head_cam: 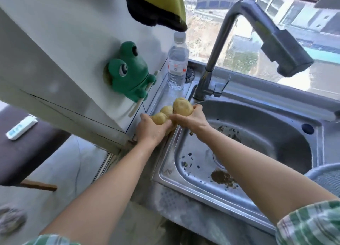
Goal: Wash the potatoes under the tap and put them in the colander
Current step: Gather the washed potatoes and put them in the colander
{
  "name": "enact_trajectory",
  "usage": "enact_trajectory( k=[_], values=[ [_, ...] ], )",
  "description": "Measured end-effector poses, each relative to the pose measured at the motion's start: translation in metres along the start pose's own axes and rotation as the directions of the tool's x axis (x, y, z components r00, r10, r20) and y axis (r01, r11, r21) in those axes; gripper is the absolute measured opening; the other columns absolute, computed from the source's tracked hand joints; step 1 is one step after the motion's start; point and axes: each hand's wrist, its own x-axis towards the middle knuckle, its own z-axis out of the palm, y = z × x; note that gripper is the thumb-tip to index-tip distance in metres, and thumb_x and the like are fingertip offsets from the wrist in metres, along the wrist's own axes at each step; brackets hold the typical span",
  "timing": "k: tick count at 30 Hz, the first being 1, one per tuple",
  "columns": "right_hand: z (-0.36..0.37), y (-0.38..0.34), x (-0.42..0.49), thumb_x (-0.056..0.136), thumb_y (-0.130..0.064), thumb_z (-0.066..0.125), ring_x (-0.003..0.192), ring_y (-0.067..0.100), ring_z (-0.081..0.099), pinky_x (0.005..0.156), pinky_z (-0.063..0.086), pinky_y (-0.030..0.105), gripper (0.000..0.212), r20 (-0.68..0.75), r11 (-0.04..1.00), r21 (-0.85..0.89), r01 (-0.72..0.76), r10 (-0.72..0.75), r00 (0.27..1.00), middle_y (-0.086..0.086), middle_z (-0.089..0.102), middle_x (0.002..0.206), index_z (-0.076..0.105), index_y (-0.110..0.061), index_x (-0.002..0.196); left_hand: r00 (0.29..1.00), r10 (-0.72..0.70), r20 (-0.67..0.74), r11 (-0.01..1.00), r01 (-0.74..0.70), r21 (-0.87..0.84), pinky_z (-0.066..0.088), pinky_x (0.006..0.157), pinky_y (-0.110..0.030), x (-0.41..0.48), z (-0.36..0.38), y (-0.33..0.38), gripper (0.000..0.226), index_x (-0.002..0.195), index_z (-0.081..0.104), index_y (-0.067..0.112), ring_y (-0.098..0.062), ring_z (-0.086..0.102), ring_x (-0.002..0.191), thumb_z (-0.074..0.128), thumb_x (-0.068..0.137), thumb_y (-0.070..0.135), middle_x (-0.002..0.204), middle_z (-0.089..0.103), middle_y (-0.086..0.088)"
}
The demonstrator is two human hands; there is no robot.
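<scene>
Potatoes (182, 105), pale yellow, perhaps three, held in curled fingers (196, 108) of left hand (150, 130) and right hand (191, 118).

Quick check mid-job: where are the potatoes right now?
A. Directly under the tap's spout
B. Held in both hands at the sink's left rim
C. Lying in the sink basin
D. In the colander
B: the left hand and right hand grip the potatoes at the sink's left rim, clear of the tap and colander.
</scene>
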Motion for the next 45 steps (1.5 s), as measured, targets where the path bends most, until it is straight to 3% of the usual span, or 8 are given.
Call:
enact_trajectory(
  k=[5, 9, 15, 23, 26, 30, 39, 45],
  values=[
    [-0.002, -0.003, 0.005, 0.068, -0.043, 0.085, 0.105, 0.020, 0.061, 0.086, 0.058, 0.040, 0.082, 0.068, 0.993, 0.110, -0.028, 0.020, 0.997, 0.005, 0.055, 0.120, 0.040, -0.017, 0.131, 0.990, 0.054, 0.132, 0.998, -0.049, -0.044, 0.043, 0.076, -0.029, 0.023, -0.004, 0.001, 0.071, 0.129, 0.047, 0.008, -0.024, 0.057, 0.098, 0.076, 0.077, 0.047, 0.120, 0.060, -0.008],
    [-0.010, -0.013, 0.008, 0.070, -0.042, 0.066, 0.111, 0.030, 0.062, 0.089, 0.056, 0.050, 0.078, 0.272, 0.899, 0.360, -0.249, 0.155, 0.950, 0.016, 0.052, 0.133, 0.040, -0.015, 0.139, 0.969, 0.040, 0.246, 0.995, -0.016, -0.099, 0.056, 0.075, -0.037, 0.031, -0.007, 0.002, 0.073, 0.131, 0.048, 0.013, -0.023, 0.059, 0.093, 0.079, 0.073, 0.044, 0.113, 0.057, -0.005],
    [-0.013, -0.011, 0.000, 0.083, -0.030, 0.075, 0.110, 0.026, 0.063, 0.069, 0.059, 0.029, 0.067, 0.282, 0.859, 0.448, -0.247, 0.127, 0.951, 0.016, 0.051, 0.131, 0.038, -0.009, 0.135, 0.925, 0.058, 0.375, 0.964, 0.046, -0.262, 0.049, 0.042, -0.026, 0.032, -0.012, 0.007, 0.080, 0.127, 0.055, 0.011, -0.026, 0.067, 0.079, 0.077, 0.056, 0.042, 0.107, 0.067, -0.013],
    [-0.013, -0.010, -0.016, 0.087, -0.033, 0.071, 0.097, 0.020, 0.063, 0.068, 0.059, 0.028, 0.064, 0.177, 0.871, 0.456, -0.181, 0.111, 0.978, 0.011, 0.050, 0.123, 0.032, -0.015, 0.135, 0.927, 0.141, 0.349, 0.952, -0.031, -0.304, 0.052, 0.054, -0.033, 0.029, -0.005, 0.007, 0.030, 0.090, 0.061, 0.021, -0.029, 0.067, 0.080, 0.080, 0.068, 0.031, 0.095, 0.070, -0.013],
    [-0.035, -0.011, -0.031, 0.085, -0.036, 0.071, 0.104, 0.023, 0.061, 0.080, 0.059, 0.036, 0.066, 0.117, 0.879, 0.457, -0.137, 0.094, 0.989, 0.012, 0.049, 0.127, 0.033, -0.016, 0.135, 0.915, 0.205, 0.347, 0.956, -0.112, -0.271, 0.059, 0.075, -0.039, 0.018, 0.000, 0.020, 0.045, 0.111, 0.062, 0.015, -0.027, 0.067, 0.094, 0.080, 0.072, 0.030, 0.103, 0.069, -0.009],
    [-0.088, -0.015, -0.064, 0.084, -0.038, 0.071, 0.108, 0.028, 0.060, 0.079, 0.059, 0.037, 0.069, 0.027, 0.877, 0.475, -0.068, 0.063, 0.998, 0.013, 0.048, 0.127, 0.032, -0.014, 0.137, 0.857, 0.318, 0.405, 0.933, -0.206, -0.295, 0.053, 0.059, -0.030, -0.012, 0.011, 0.056, 0.053, 0.117, 0.063, 0.014, -0.028, 0.068, 0.090, 0.080, 0.071, 0.032, 0.102, 0.069, -0.010],
    [-0.222, 0.027, -0.180, 0.088, -0.033, 0.068, 0.101, 0.027, 0.062, 0.064, 0.058, 0.028, 0.066, -0.171, 0.823, 0.565, 0.054, 0.052, 0.984, 0.019, 0.048, 0.132, 0.036, -0.007, 0.139, 0.642, 0.508, 0.575, 0.861, -0.405, -0.309, 0.057, 0.060, -0.033, -0.139, 0.066, 0.136, 0.046, 0.106, 0.065, 0.012, -0.025, 0.068, 0.082, 0.081, 0.072, 0.038, 0.093, 0.069, -0.011],
    [-0.287, 0.091, -0.250, 0.078, -0.041, 0.073, 0.102, 0.027, 0.063, 0.063, 0.057, 0.028, 0.075, -0.312, 0.807, 0.586, 0.080, 0.133, 0.941, 0.020, 0.054, 0.131, 0.043, -0.007, 0.138, 0.553, 0.496, 0.669, 0.856, -0.442, -0.269, 0.048, 0.051, -0.029, -0.238, 0.124, 0.159, 0.029, 0.069, 0.066, 0.018, -0.019, 0.059, 0.055, 0.072, 0.048, 0.037, 0.062, 0.064, -0.002]
  ],
)
